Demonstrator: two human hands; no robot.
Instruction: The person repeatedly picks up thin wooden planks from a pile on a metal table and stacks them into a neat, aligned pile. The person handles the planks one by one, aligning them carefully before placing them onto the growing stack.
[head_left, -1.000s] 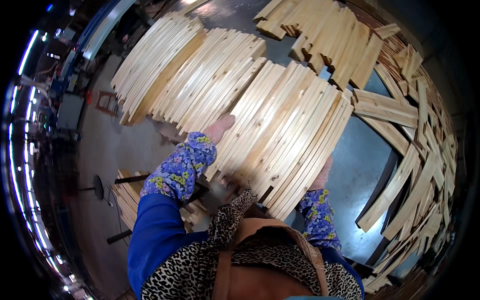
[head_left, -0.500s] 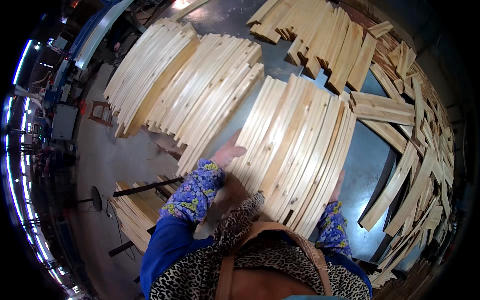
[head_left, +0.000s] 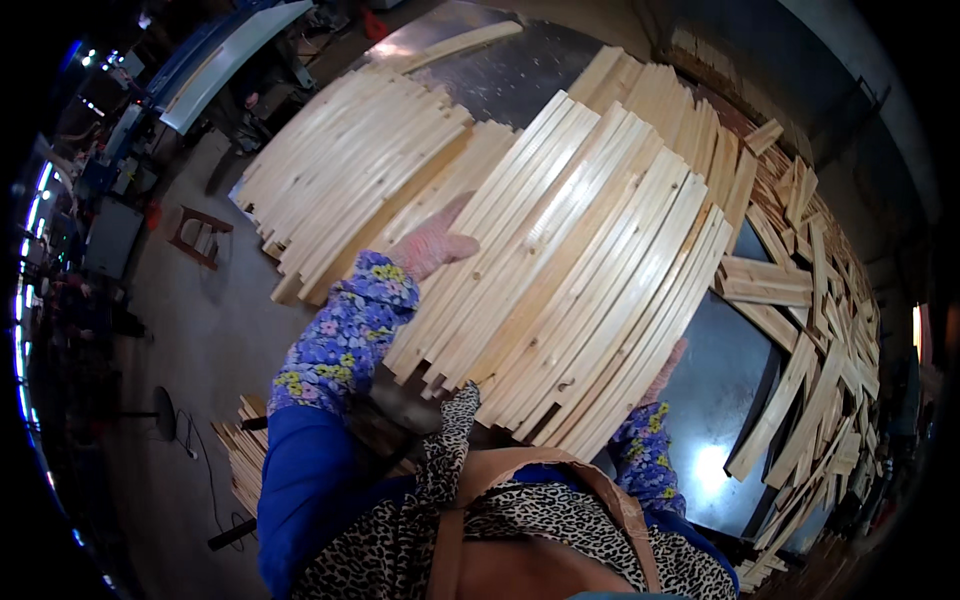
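Observation:
My left hand (head_left: 435,243), pinkish and seemingly gloved, presses against the left side of a wide bundle of pale wooden strips (head_left: 560,270); its thumb lies over the edge. My right hand (head_left: 665,375) grips the right side of the same bundle, its fingers mostly hidden behind the wood. The strips lie side by side, their near ends uneven and close to my apron. Beyond my left hand, another stack of strips (head_left: 350,170) rests on the metal table, and a further stack (head_left: 445,185) is partly covered by the bundle.
Behind the bundle stand more boards (head_left: 690,115). Loose wooden pieces (head_left: 800,390) lie heaped along the right, beside the bare metal tabletop (head_left: 705,400). A small stool (head_left: 200,237) stands on the floor at left, and more strips (head_left: 245,460) are low at lower left.
Between both hands, the bundle has come up and shifted left, now overlapping the stack beside it and the boards behind. The view has turned somewhat as well.

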